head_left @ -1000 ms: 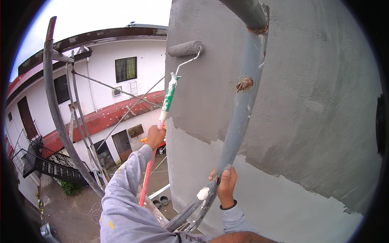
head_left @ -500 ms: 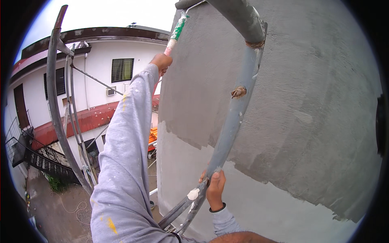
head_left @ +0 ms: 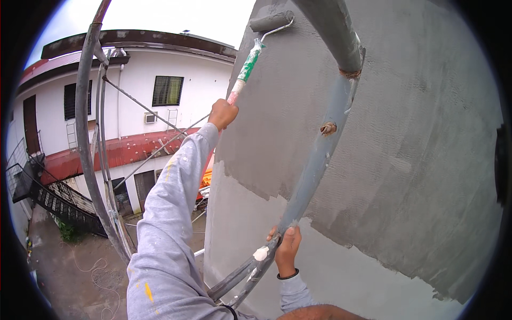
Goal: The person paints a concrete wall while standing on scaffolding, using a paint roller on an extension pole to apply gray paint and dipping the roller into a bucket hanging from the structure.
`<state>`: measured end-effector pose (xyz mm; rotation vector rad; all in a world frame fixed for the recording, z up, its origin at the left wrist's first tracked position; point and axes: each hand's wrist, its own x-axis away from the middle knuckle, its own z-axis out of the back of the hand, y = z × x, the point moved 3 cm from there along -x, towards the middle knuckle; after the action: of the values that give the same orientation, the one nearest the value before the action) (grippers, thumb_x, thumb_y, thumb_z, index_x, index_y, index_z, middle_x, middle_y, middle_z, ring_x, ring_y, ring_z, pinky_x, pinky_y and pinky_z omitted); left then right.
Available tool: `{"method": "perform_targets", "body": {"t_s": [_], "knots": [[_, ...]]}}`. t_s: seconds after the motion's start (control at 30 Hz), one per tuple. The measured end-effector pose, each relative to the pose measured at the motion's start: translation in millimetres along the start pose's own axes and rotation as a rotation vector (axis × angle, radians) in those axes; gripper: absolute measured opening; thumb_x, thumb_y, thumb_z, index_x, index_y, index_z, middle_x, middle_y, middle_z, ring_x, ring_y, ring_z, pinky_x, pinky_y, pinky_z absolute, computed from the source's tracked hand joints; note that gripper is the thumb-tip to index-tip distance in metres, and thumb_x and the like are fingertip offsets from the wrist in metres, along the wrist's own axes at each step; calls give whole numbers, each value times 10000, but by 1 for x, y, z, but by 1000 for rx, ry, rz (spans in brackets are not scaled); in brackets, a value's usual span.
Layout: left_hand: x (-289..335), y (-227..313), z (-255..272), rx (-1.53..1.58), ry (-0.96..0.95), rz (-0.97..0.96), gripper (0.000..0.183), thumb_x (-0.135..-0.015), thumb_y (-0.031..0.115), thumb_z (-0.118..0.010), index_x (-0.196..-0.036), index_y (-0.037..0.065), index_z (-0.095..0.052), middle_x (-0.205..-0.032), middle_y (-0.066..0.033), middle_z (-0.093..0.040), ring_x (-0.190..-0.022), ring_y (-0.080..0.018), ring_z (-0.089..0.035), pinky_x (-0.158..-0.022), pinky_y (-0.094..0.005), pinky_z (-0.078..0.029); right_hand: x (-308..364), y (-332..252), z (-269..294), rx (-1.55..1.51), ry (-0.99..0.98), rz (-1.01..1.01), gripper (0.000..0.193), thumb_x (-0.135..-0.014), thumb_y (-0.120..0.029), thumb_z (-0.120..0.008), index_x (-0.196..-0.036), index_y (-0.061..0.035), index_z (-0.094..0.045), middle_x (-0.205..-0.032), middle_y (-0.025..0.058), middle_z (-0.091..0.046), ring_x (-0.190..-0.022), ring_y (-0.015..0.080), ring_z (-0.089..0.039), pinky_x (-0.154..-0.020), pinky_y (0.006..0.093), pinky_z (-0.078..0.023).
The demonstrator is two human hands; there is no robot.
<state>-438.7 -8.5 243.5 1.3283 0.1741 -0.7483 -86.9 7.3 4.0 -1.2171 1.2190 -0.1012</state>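
Through the head view, my only one, I see the paint roller [head_left: 271, 22] high up, its grey cylinder apparently against the wall [head_left: 250, 138], close to that wall's left edge. My left hand [head_left: 223, 114] is closed around its pole [head_left: 233, 96], just below the green-and-white section [head_left: 248, 65]. My right hand [head_left: 287, 248], well apart and lower, is wrapped around the scaffold pipe [head_left: 312, 176], thumb on one side and fingertips showing on the other.

I judge the roller light in itself but top-heavy at this reach, since the cylinder looks laden with grey coating and sits far from my grip. The pole seems stiff; the bent wire frame [head_left: 278, 30] probably gives a little under hard pressure, and the cylinder's cover should be soft. Wet smears could make the upper section slippery, so I favour the pink-red part, where the hand already sits. Lower on the pole, I'd gain reach but lose control; the cylinder itself is no place to hold
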Motion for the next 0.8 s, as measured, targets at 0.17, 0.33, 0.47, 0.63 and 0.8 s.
{"method": "perform_targets", "body": {"t_s": [0.17,0.33,0.47,0.63,0.8], "knots": [[-11,44,-8,85,-55,-25,296,-826,179,-561,-884,-100,-640,-714,-171,-641,-518,-249,-622,-451,-389,-481,1,0,-1,0,20,7,693,-972,-609,-411,-1184,45,-494,-739,104,-588,-595,166,-582,-554,284,-487],[-41,89,-25,112,-43,2,257,-857,194,-552,-876,-51,-626,-682,-116,-605,-488,-197,-564,-426,-370,-425,1,3,2,12,1,19,689,-977,-598,-412,-1188,53,-492,-744,110,-595,-598,168,-585,-557,285,-488],[-57,115,-27,333,-134,81,168,-844,161,-559,-860,-3,-590,-617,-59,-518,-461,-178,-489,-430,-367,-408,1,3,2,-8,2,5,679,-981,-588,-413,-1193,52,-491,-751,108,-598,-606,166,-588,-560,286,-490],[-22,111,-48,588,-350,51,83,-805,86,-560,-819,34,-497,-606,-17,-417,-445,-130,-389,-423,-324,-334,1,2,2,14,5,7,674,-986,-583,-405,-1200,51,-487,-748,106,-593,-605,165,-584,-558,286,-488],[-21,117,-47,494,-298,102,90,-796,74,-561,-840,24,-499,-616,-27,-427,-460,-140,-395,-430,-333,-343,-1,2,3,19,-16,7,674,-986,-584,-399,-1201,49,-486,-754,106,-591,-604,165,-582,-559,286,-489]]}}
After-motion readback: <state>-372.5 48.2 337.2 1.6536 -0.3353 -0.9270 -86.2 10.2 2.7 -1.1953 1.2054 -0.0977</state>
